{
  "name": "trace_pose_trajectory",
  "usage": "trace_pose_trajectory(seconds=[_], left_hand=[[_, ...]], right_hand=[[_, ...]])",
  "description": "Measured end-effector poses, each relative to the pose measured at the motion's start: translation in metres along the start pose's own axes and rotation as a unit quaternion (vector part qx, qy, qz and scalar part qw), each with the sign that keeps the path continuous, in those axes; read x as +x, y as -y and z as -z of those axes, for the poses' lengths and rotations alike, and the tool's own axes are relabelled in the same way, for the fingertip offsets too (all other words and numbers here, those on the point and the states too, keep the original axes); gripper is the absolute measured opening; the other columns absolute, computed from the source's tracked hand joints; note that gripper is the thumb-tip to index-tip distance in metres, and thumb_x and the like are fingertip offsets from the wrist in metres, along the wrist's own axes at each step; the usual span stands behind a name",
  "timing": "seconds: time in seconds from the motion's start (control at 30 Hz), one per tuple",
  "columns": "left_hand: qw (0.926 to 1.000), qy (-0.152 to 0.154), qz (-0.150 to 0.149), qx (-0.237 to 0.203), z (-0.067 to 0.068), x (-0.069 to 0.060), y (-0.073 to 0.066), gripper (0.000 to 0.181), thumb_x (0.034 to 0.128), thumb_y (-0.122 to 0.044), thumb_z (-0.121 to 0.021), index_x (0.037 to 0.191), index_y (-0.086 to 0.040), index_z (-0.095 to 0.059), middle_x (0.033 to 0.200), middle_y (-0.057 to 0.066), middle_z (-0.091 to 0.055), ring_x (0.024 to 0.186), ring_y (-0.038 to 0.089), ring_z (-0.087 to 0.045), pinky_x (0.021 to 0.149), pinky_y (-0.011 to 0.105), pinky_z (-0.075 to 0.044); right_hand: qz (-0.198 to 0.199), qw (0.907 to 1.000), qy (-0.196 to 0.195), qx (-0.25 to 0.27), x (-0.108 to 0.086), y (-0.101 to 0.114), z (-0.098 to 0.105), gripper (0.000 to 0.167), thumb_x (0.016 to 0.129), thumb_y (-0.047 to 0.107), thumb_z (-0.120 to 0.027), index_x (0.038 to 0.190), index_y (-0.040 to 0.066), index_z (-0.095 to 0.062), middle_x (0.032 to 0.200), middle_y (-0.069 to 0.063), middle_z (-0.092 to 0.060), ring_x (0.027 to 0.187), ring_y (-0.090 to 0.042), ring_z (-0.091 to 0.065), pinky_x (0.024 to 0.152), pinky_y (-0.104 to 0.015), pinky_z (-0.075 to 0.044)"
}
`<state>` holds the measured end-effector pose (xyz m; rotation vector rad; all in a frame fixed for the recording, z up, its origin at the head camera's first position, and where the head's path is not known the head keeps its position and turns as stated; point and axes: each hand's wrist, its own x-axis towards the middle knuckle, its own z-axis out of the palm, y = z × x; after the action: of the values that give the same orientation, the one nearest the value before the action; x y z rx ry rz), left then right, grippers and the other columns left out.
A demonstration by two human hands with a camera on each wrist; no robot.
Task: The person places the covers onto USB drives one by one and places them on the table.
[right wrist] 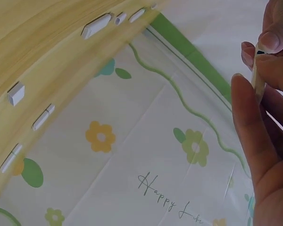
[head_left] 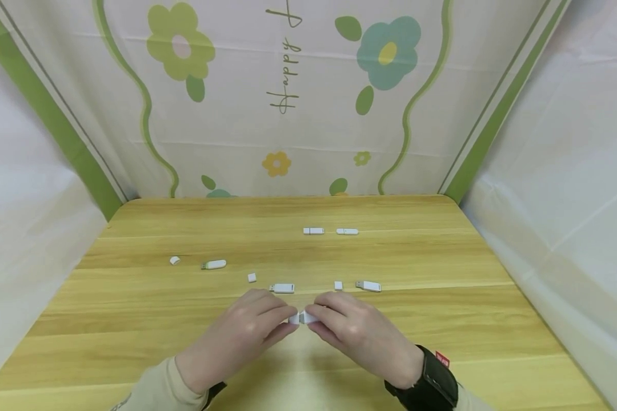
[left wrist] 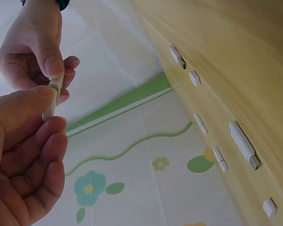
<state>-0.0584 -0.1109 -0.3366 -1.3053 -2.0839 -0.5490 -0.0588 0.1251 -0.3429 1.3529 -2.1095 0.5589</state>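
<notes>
Both hands meet over the front of the table around a small white USB stick. My right hand (head_left: 362, 331) pinches the stick's white body (head_left: 310, 317) between thumb and fingers. Opposite it, my left hand (head_left: 247, 325) pinches a white end piece (head_left: 294, 319), which looks like the cap. A narrow grey band shows between the two white parts; whether they touch is too small to tell. Just beyond the hands lie an uncapped USB stick (head_left: 283, 288) with its loose cap (head_left: 252, 277), and another uncapped stick (head_left: 368, 286) beside its cap (head_left: 338, 285).
Farther left, a white and green USB stick (head_left: 214, 264) lies uncapped near a rounded cap (head_left: 175, 260). Two closed sticks, one square-ended (head_left: 313, 231) and one rounded (head_left: 347, 232), lie toward the back. A flowered cloth (head_left: 226, 125) hangs behind the wooden table (head_left: 442, 251).
</notes>
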Motion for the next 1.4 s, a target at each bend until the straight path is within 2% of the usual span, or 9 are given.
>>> trace_pose_trajectory(seconds=[0.27,0.57,0.97,1.4], left_hand=[[0.9997,-0.018,0.003,-0.017,-0.0019,0.0011,0.0012,0.024,0.1022,-0.022,-0.056,0.095,-0.005,-0.073,0.091,-0.001,-0.068,0.083,0.017,-0.063,0.077,0.025,-0.053],[0.9992,-0.02,0.004,-0.035,-0.0018,-0.0003,0.0026,0.02,0.1004,-0.021,-0.06,0.097,-0.006,-0.073,0.094,-0.001,-0.068,0.085,0.017,-0.064,0.078,0.025,-0.054],[0.9991,-0.033,0.003,-0.026,-0.0004,0.0025,0.0028,0.027,0.1033,-0.023,-0.054,0.096,-0.005,-0.073,0.093,-0.001,-0.068,0.082,0.016,-0.064,0.076,0.026,-0.053],[0.9989,-0.045,-0.001,-0.015,0.0001,0.0062,0.0021,0.027,0.1032,-0.023,-0.055,0.094,-0.006,-0.073,0.091,-0.002,-0.068,0.078,0.016,-0.061,0.072,0.022,-0.052]], right_hand=[[-0.009,0.9999,-0.015,0.001,0.0007,0.0003,-0.0006,0.017,0.101,0.017,-0.059,0.104,0.004,-0.069,0.099,-0.003,-0.062,0.087,-0.012,-0.06,0.079,-0.016,-0.052],[0.0,0.9995,-0.031,-0.005,0.0012,-0.0004,-0.0015,0.017,0.101,0.017,-0.059,0.104,0.003,-0.07,0.098,-0.002,-0.062,0.086,-0.011,-0.06,0.077,-0.016,-0.052],[0.006,0.9987,-0.048,-0.014,0.0034,-0.0001,-0.001,0.019,0.102,0.017,-0.058,0.103,0.003,-0.07,0.097,-0.002,-0.064,0.085,-0.011,-0.062,0.077,-0.018,-0.053],[0.0,0.9992,-0.036,-0.014,0.0044,0.0007,-0.0002,0.02,0.102,0.018,-0.057,0.105,0.003,-0.071,0.099,-0.003,-0.065,0.088,-0.013,-0.064,0.082,-0.02,-0.054]])
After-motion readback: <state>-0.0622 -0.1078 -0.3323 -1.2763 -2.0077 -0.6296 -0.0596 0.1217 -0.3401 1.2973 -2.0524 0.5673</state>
